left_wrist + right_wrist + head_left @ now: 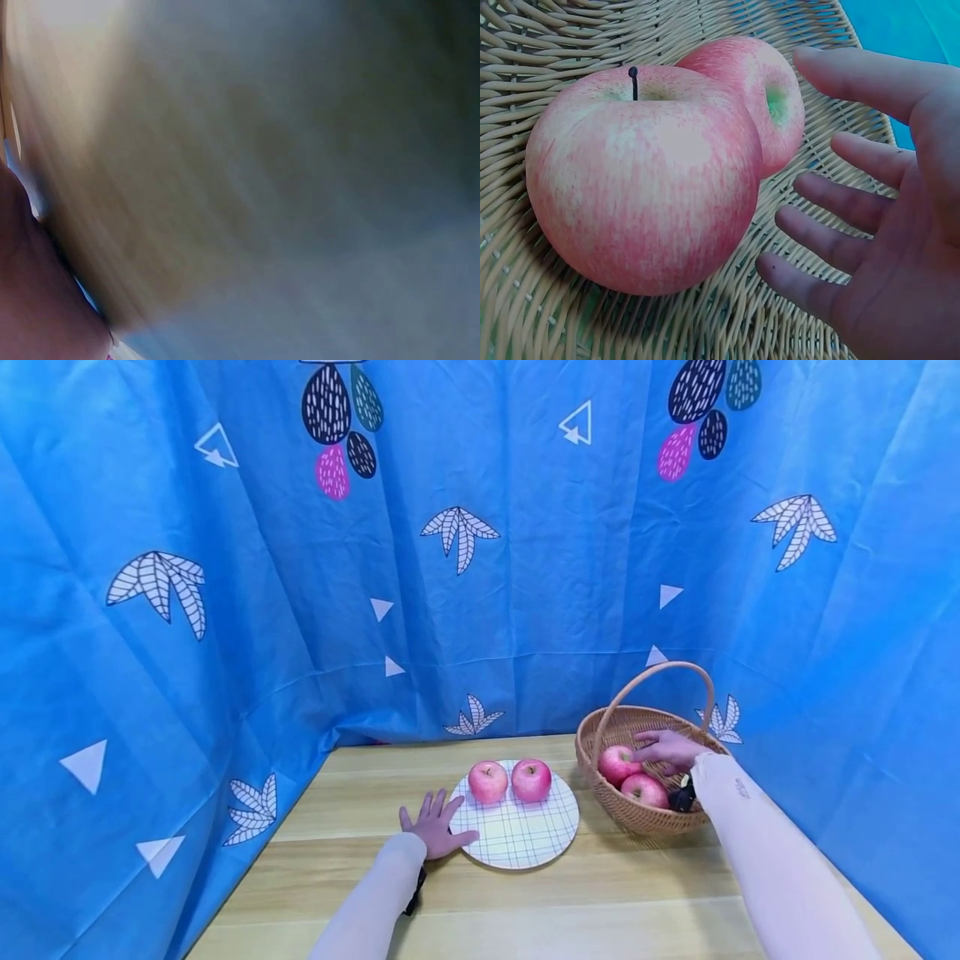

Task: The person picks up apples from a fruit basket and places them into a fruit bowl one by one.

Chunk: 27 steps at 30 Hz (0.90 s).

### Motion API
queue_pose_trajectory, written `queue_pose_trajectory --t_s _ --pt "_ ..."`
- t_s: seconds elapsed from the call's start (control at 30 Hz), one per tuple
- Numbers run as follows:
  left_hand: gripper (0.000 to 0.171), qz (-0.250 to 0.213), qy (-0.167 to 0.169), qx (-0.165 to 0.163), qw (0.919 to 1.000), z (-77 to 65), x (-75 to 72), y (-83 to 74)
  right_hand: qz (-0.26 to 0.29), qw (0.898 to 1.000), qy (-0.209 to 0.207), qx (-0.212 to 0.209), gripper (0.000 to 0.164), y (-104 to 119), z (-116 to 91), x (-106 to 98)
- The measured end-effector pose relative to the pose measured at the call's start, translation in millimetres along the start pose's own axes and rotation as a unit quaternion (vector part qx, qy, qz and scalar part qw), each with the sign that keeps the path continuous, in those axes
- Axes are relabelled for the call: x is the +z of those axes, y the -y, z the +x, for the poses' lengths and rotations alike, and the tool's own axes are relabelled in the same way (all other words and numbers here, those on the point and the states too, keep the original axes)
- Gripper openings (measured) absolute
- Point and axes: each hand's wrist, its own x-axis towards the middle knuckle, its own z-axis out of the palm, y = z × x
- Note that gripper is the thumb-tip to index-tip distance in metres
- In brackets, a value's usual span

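Two red-pink apples, a left one (pixel 487 782) and a right one (pixel 531 780), sit side by side on the far part of a round checked plate (pixel 517 843). My left hand (pixel 437 828) lies with fingers spread at the plate's left edge, its thumb over the rim. Inside the wicker basket (pixel 637 818) are two more apples, a far one (pixel 618 764) and a near one (pixel 645 187). My right hand (pixel 667 749) reaches into the basket beside them. In the right wrist view its fingers are extended and apart, the thumb close to the far apple, with nothing held.
The basket's tall handle (pixel 667 665) arches over its opening. A light wooden table (pixel 360 777) bears the plate and basket. Blue patterned cloth (pixel 480 610) hangs behind and along both sides. The left wrist view is mostly a blurred table surface (pixel 187 187).
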Motion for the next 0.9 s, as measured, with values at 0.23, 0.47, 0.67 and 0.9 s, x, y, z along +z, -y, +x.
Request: queue_pose_trajectory --t_s 0.23,0.47,0.67,0.9 --pt "0.102 0.004 -0.003 0.001 1.0 -0.8 1.2 -0.6 0.013 1.0 0.016 0.015 0.086 -5.2 -1.2 4.2" --pt "0.101 -0.006 0.001 0.001 1.0 0.1 -2.0 -2.3 0.02 0.999 0.009 0.03 0.087 -11.3 -2.4 7.2" --pt "0.101 0.003 -0.003 0.0 1.0 0.0 -0.8 -1.2 0.018 0.999 0.012 0.028 0.085 -15.3 -0.7 7.3" --pt "0.101 -0.001 -0.006 0.0 1.0 -0.4 1.3 -0.3 0.011 1.0 0.006 0.026 0.082 -14.8 -3.1 9.8"
